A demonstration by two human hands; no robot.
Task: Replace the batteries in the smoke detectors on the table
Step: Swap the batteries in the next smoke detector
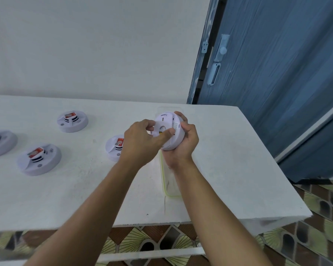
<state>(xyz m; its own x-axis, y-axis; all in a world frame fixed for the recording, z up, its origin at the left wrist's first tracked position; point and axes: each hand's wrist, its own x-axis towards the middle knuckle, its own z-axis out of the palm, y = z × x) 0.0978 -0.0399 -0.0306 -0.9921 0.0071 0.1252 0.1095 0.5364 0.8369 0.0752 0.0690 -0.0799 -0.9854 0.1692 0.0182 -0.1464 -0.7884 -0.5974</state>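
Note:
My right hand (pixel 183 144) grips a white round smoke detector (pixel 172 131) above the table, its back side tilted toward me. My left hand (pixel 142 141) reaches into the opening in the detector's back, with thumb and fingers pinching something small there; a bit of yellow and black shows between them. What the fingers hold is too hidden to name. Several other white smoke detectors lie on the white table (pixel 229 169): one at the far left (pixel 0 144), one near the front left (pixel 39 159), one further back (pixel 72 120), and one partly behind my left hand (pixel 113 147).
A clear plastic tray with a yellowish rim (pixel 166 181) lies on the table under my right wrist. A blue door (pixel 277 73) stands behind the table's right end. The table's front edge and patterned floor (pixel 152 239) lie below my forearms.

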